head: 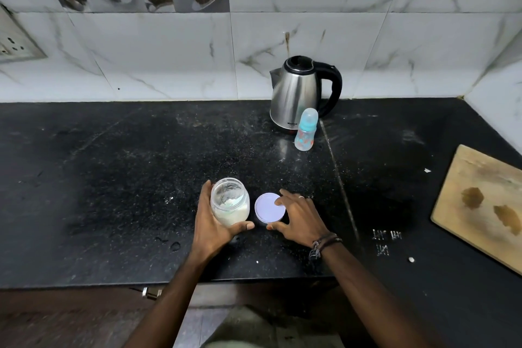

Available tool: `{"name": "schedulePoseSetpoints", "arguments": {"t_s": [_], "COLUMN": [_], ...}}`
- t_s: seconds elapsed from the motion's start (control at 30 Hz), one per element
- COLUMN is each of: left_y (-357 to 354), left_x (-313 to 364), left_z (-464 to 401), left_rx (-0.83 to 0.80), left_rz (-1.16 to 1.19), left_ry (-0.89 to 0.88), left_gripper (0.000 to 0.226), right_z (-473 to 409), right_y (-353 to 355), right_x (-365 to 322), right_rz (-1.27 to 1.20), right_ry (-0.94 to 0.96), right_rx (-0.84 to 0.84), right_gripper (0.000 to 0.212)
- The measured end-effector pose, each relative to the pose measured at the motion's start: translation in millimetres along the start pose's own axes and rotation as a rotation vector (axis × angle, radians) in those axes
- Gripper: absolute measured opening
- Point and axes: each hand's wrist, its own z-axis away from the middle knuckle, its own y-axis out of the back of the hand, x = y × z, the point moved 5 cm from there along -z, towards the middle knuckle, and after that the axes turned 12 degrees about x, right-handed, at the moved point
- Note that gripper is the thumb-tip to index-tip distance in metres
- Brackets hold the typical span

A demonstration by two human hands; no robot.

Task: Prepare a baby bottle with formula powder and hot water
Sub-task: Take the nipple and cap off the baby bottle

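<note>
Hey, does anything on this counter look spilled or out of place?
White specks lie scattered over the black counter, like spilled powder. The wooden board juts past its front edge. The jar, lid and bottle look fine.

kettle (296, 93) behind bottle (306, 130), counter (113, 178) open

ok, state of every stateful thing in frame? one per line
jar: lid off, part full of white powder, held by left hand
lid: flat on counter, right hand fingers on it
baby bottle: upright, capped, looks empty
kettle: upright, lid closed
</note>
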Motion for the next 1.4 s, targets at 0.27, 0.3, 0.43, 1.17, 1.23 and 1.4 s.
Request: {"name": "schedulePoseSetpoints", "arguments": {"t_s": [0.27, 0.3, 0.43, 1.17, 1.23, 1.4], "left_y": [5, 3, -15, -153, -156, -158], "left_x": [56, 66, 99, 83, 82, 73], "left_z": [1, 0, -7, -45, -47, -40], "left_rx": [0.202, 0.213, 0.205, -0.004, -0.022, -0.048], "left_rz": [-0.014, -0.029, -0.054, -0.137, -0.152, -0.185], "left_ry": [-0.252, -0.294, -0.385, -0.068, -0.064, -0.038], "left_gripper": [0.129, 0.125, 0.112, 0.078, 0.079, 0.080], "right_z": [-2, -3, -11, -168, -174, -166], "right_y": [27, 31, 47, 95, 96, 92], "right_x": [7, 9, 17, 78, 79, 89], "right_rz": [-0.153, -0.167, -0.199, -0.113, -0.117, -0.164], "right_ry": [-0.003, -0.009, -0.028, -0.364, -0.353, -0.357], "right_rx": [0.342, 0.387, 0.524, 0.401, 0.402, 0.408], "right_gripper": [0.053, 0.049, 0.033, 0.080, 0.072, 0.054]}}
